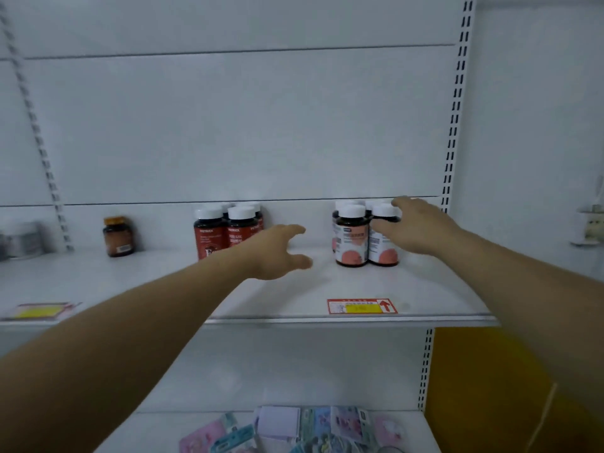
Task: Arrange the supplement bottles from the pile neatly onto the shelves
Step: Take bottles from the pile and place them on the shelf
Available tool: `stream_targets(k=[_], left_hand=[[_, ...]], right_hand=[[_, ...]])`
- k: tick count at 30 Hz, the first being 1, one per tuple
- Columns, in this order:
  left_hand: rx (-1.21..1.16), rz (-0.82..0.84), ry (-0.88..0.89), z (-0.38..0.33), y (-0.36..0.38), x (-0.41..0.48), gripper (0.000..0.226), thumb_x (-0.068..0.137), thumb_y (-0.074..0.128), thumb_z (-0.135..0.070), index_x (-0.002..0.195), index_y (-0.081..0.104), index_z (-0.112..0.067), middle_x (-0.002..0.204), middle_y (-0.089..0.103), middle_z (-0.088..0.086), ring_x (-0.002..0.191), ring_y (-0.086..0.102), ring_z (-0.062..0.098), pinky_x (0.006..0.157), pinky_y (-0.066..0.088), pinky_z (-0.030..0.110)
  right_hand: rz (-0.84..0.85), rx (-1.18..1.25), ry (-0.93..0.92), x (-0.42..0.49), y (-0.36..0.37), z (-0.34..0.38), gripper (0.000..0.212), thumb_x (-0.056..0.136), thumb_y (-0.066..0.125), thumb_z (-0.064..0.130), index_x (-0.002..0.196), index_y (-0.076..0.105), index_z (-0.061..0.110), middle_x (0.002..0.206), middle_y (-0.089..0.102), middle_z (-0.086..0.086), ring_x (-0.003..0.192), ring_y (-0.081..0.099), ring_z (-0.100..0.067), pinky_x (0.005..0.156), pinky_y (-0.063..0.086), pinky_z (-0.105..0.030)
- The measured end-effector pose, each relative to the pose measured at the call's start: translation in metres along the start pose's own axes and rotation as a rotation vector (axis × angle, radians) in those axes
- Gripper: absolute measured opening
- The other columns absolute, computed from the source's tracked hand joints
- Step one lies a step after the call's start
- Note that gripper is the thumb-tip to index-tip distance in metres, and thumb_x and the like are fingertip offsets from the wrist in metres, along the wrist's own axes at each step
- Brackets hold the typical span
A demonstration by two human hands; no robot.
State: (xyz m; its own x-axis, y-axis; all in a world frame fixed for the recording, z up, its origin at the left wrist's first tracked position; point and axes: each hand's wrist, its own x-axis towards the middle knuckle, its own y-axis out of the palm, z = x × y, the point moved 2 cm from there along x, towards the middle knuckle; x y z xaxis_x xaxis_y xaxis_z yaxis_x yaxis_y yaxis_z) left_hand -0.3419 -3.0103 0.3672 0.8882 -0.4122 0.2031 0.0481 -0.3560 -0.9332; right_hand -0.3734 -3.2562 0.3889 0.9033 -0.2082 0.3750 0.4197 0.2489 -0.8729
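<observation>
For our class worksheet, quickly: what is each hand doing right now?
Left hand: open, holding nothing.
Right hand: grips a pink-label bottle.

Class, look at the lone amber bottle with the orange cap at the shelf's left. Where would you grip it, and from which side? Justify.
Probably round the body of the amber bottle, just below its orange cap, coming from the front. It stands upright and alone, with bare shelf in front and the back wall behind.
</observation>
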Motion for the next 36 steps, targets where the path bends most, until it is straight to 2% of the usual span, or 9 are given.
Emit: stream_targets(k=[4, 6, 9, 20, 25, 29, 36], left_hand=[[0.013, -0.032, -0.066, 0.057, -0.041, -0.056, 0.058, 0.086, 0.063, -0.043, 0.136, 0.043, -0.025, 0.137, 0.049, 0.002, 0.113, 0.050, 0.022, 0.089, 0.036, 0.025], [0.047, -0.030, -0.109, 0.094, -0.064, -0.089, 0.058, 0.088, 0.061, -0.042, 0.139, 0.040, -0.024, 0.142, 0.045, 0.002, 0.124, 0.046, 0.022, 0.096, 0.037, 0.029], [0.089, -0.052, -0.212, 0.163, -0.101, -0.144, 0.067, 0.087, 0.059, -0.048, 0.145, 0.032, -0.028, 0.152, 0.032, -0.004, 0.135, 0.036, 0.019, 0.107, 0.029, 0.030], [0.186, -0.125, -0.618, 0.383, -0.209, -0.377, 0.063, 0.088, 0.059, -0.047, 0.143, 0.034, -0.029, 0.149, 0.036, -0.002, 0.129, 0.042, 0.020, 0.105, 0.034, 0.033], [0.146, -0.168, -0.792, 0.460, -0.231, -0.453, 0.059, 0.087, 0.060, -0.045, 0.140, 0.038, -0.029, 0.141, 0.046, 0.000, 0.119, 0.050, 0.019, 0.101, 0.042, 0.035], [0.110, -0.173, -0.885, 0.524, -0.235, -0.490, 0.055, 0.090, 0.058, -0.040, 0.140, 0.039, -0.027, 0.142, 0.044, -0.002, 0.120, 0.047, 0.015, 0.097, 0.037, 0.027], [0.112, -0.150, -1.051, 0.673, -0.248, -0.519, 0.059, 0.088, 0.058, -0.046, 0.141, 0.037, -0.029, 0.147, 0.038, -0.003, 0.129, 0.042, 0.018, 0.107, 0.036, 0.033]], right_hand=[[0.050, -0.013, -0.142, 0.005, 0.009, 0.102, 0.074, 0.083, 0.050, 0.066, 0.143, 0.037, 0.024, 0.146, 0.041, -0.006, 0.131, 0.040, -0.029, 0.103, 0.038, -0.039], [0.094, 0.001, -0.222, 0.000, 0.021, 0.165, 0.074, 0.084, 0.049, 0.066, 0.144, 0.036, 0.024, 0.148, 0.038, -0.005, 0.133, 0.038, -0.027, 0.106, 0.036, -0.039], [0.135, 0.029, -0.348, -0.014, 0.045, 0.269, 0.073, 0.086, 0.048, 0.065, 0.144, 0.036, 0.024, 0.150, 0.036, -0.005, 0.134, 0.037, -0.026, 0.106, 0.035, -0.039], [0.286, 0.197, -0.842, -0.128, 0.131, 0.644, 0.071, 0.087, 0.046, 0.066, 0.144, 0.037, 0.024, 0.149, 0.039, -0.004, 0.131, 0.040, -0.026, 0.099, 0.036, -0.037], [0.359, 0.186, -1.038, -0.183, 0.172, 0.770, 0.073, 0.087, 0.044, 0.065, 0.146, 0.035, 0.023, 0.152, 0.035, -0.002, 0.134, 0.038, -0.025, 0.103, 0.034, -0.038], [0.418, 0.172, -1.142, -0.211, 0.213, 0.856, 0.071, 0.090, 0.043, 0.064, 0.146, 0.033, 0.022, 0.151, 0.037, -0.005, 0.132, 0.040, -0.027, 0.101, 0.036, -0.039], [0.491, 0.218, -1.250, -0.227, 0.302, 1.005, 0.067, 0.088, 0.045, 0.063, 0.141, 0.041, 0.021, 0.144, 0.044, -0.006, 0.125, 0.046, -0.026, 0.096, 0.041, -0.040]])
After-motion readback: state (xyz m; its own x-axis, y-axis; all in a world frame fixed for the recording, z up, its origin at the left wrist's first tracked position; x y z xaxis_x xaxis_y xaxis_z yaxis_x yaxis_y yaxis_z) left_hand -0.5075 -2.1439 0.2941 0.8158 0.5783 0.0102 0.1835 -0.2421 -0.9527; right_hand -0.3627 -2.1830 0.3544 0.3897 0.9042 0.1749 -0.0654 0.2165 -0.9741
